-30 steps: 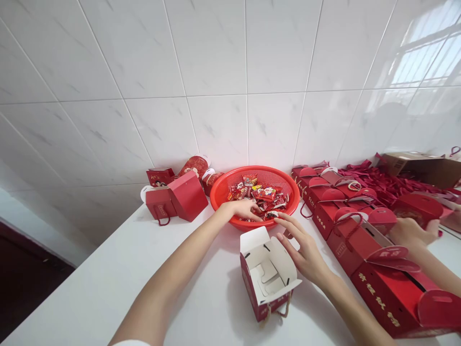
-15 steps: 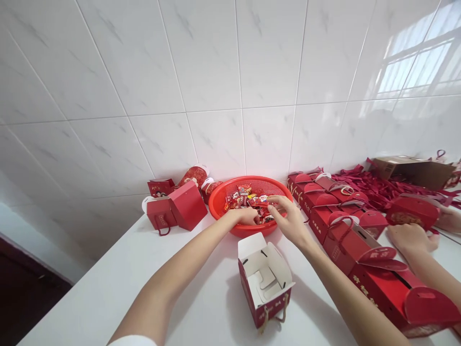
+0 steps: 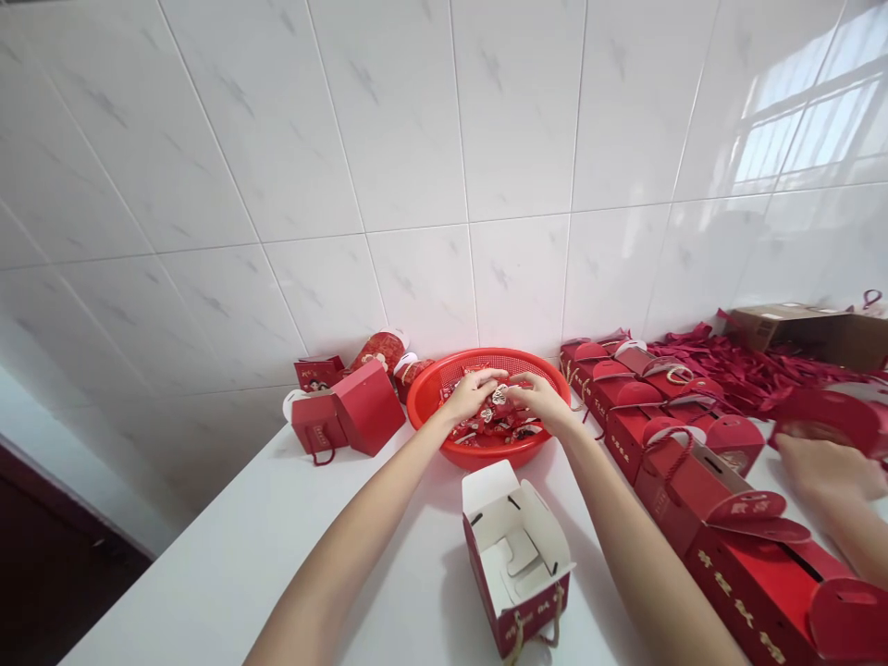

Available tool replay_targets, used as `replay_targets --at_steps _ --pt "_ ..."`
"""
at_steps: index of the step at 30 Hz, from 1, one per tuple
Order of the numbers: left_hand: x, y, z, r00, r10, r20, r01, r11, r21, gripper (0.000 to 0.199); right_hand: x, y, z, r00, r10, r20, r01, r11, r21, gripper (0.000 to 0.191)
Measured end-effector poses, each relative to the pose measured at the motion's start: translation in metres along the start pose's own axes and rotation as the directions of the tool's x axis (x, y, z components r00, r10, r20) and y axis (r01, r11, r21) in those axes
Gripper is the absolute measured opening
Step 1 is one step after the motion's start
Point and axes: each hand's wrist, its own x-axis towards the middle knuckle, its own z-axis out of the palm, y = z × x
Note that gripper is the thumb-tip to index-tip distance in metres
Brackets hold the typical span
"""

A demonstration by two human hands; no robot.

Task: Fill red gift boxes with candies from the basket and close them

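The candy [image 3: 487, 425] lies heaped in the red basket [image 3: 510, 455], its wrappers facing various ways (single pieces are too small to give an axis). The basket sits upright near the wall, its oval rim longest from left to right.

The left hand [image 3: 474, 395] reaches over the rim from the left, fingers close together and pointing right; the right hand [image 3: 540, 400] comes in opposite, fingers bent and pointing left. A pale-patterned piece shows between them, but whether either hand grips it, I cannot tell.

Just on the near side, the open box [image 3: 514, 562] stands upright, mouth up, its long axis running from the basket toward the wearer and slightly right; cord handles [image 3: 557, 612] hang at its near end. All this rests on the white desk [image 3: 388, 555].

Further left are red packages [image 3: 367, 407]. On the right, closed boxes [image 3: 628, 430] run back to the wall [image 3: 416, 139], beside ribbons [image 3: 694, 370] and a carton [image 3: 783, 326]. Another person's hand [image 3: 829, 472] (blurred) is there too.
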Motion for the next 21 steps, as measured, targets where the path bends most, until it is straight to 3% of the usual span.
replay_targets --at_steps 3,5,9,12,15,18,21 --pt "0.000 -0.001 0.002 1.000 0.003 -0.022 -0.004 0.998 -0.065 0.034 0.006 0.006 0.006 0.997 0.011 0.074 -0.013 1.000 0.017 0.027" --pt "0.001 -0.002 0.003 0.998 -0.027 -0.048 0.021 0.992 -0.125 0.033 0.009 0.009 0.007 0.998 -0.007 0.063 0.005 1.000 0.031 0.028" --pt "0.003 -0.002 0.003 0.981 -0.154 -0.117 0.114 0.950 -0.291 0.034 0.012 0.010 0.005 0.999 -0.050 0.012 0.049 0.994 0.093 0.025" --pt "0.002 0.000 0.002 0.965 -0.247 -0.092 0.198 0.910 -0.364 0.043 0.012 0.009 0.004 0.998 -0.063 -0.001 0.062 0.986 0.156 0.019" --pt "0.000 0.000 0.002 0.950 -0.304 -0.072 0.259 0.895 -0.363 0.052 0.010 0.006 0.004 0.998 -0.060 -0.023 0.064 0.970 0.234 0.021" --pt "-0.001 -0.002 0.002 0.945 -0.307 -0.107 0.256 0.906 -0.338 0.047 0.010 0.004 0.004 0.996 -0.076 -0.052 0.089 0.943 0.319 0.023" --pt "-0.003 -0.002 0.004 0.951 -0.297 -0.085 0.282 0.946 -0.159 0.046 0.011 0.002 0.001 0.990 -0.081 -0.115 0.119 0.917 0.380 0.021"
